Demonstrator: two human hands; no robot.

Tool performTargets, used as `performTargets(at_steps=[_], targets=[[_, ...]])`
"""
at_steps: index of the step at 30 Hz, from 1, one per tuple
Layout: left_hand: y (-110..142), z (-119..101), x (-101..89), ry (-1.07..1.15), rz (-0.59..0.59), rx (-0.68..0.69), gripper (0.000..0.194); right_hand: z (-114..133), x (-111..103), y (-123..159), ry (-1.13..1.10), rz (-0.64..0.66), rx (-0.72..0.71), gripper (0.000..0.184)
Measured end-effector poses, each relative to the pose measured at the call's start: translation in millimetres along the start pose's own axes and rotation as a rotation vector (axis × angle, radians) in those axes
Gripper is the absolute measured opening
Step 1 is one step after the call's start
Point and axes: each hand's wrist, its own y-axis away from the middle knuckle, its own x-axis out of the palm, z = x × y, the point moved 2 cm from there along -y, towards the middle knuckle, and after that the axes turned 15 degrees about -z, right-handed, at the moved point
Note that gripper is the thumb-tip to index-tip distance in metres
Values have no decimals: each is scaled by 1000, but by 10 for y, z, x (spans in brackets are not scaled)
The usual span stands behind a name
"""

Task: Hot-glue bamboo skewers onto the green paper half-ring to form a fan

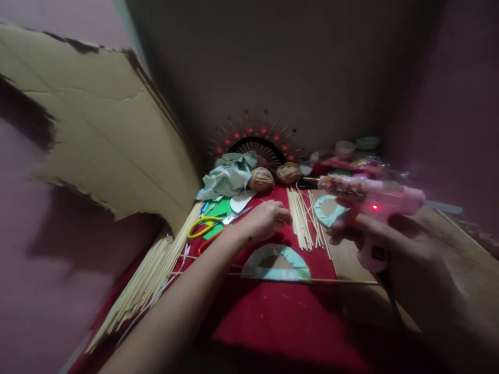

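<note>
Right hand (411, 246) around glue gun (384, 197)

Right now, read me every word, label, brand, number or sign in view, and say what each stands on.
No readable text shows anywhere.
Pink glue gun in the right hand: the dark patch on its grip is too small and blurred to read.
Scissors: no legible marking.
Plastic-wrapped items at the back: too blurred to tell.
</note>
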Motion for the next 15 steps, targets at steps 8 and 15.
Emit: performTargets(at_steps=[8,15], targets=[[-271,-61,319,-48,91,217,20,-66,-20,-120,-289,-1,208,12],[-333,-154,312,-67,66,256,24,-95,-27,-158,-335,32,234,15]])
